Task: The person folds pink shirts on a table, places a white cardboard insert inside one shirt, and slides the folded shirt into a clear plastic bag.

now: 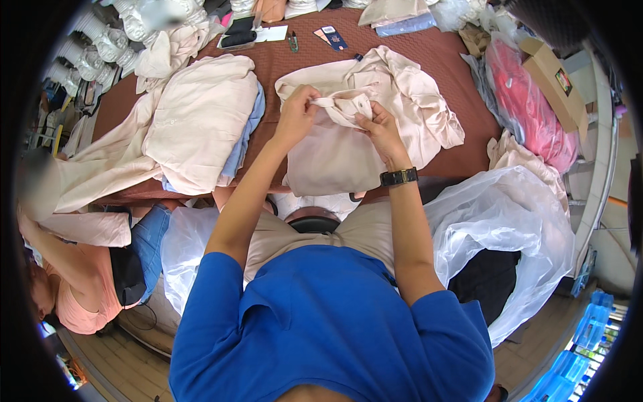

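Observation:
A cream shirt [338,161] lies spread on the brown-covered table in front of me, its cloth bunched on the right. My left hand [299,112] is closed, pinching one end of a lifted, folded band of this shirt between thumb and fingers. The band's other end is gripped by my right hand [384,131], thumb on top, below a small button. Whether this band is the collar or a cuff, I cannot tell. On my right wrist sits a black watch [398,177].
Left of the shirt is a stack of cream garments [194,120] over a light blue one [252,127]. Tags [331,38] lie at the back. A cardboard box [554,84] and pink bagged clothes [526,100] stand right, above a clear plastic bag [495,214]. A co-worker [87,288] is at left.

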### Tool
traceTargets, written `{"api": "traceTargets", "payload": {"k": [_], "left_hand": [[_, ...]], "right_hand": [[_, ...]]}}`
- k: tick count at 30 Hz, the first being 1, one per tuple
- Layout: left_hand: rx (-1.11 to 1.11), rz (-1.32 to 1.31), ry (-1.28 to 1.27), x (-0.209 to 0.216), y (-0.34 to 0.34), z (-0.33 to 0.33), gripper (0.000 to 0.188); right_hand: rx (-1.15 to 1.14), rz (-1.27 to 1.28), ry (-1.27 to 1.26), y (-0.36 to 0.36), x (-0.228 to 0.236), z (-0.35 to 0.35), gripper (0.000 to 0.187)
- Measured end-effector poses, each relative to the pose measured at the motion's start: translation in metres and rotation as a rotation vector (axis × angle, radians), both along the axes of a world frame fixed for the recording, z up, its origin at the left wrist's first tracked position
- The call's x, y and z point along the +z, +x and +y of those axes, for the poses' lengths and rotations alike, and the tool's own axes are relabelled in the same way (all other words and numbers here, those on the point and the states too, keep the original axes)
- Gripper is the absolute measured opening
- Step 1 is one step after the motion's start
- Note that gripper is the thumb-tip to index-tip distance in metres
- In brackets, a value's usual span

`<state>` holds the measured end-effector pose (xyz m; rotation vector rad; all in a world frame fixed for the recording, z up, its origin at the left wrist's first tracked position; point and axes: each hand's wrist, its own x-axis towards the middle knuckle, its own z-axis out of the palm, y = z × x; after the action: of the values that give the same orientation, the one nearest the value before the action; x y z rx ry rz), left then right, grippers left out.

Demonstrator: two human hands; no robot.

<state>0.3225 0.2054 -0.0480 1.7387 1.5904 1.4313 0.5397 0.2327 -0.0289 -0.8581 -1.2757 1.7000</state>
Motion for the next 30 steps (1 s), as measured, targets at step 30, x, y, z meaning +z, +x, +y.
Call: {"api": "traceTargets", "payload": {"k": [30], "left_hand": [[-0.152,0.06,-0.151,0.049,0.039,-0.014,0.03]], "right_hand": [[-1.196,-0.683,0.253,0.163,-0.06,0.047,0.024]]}}
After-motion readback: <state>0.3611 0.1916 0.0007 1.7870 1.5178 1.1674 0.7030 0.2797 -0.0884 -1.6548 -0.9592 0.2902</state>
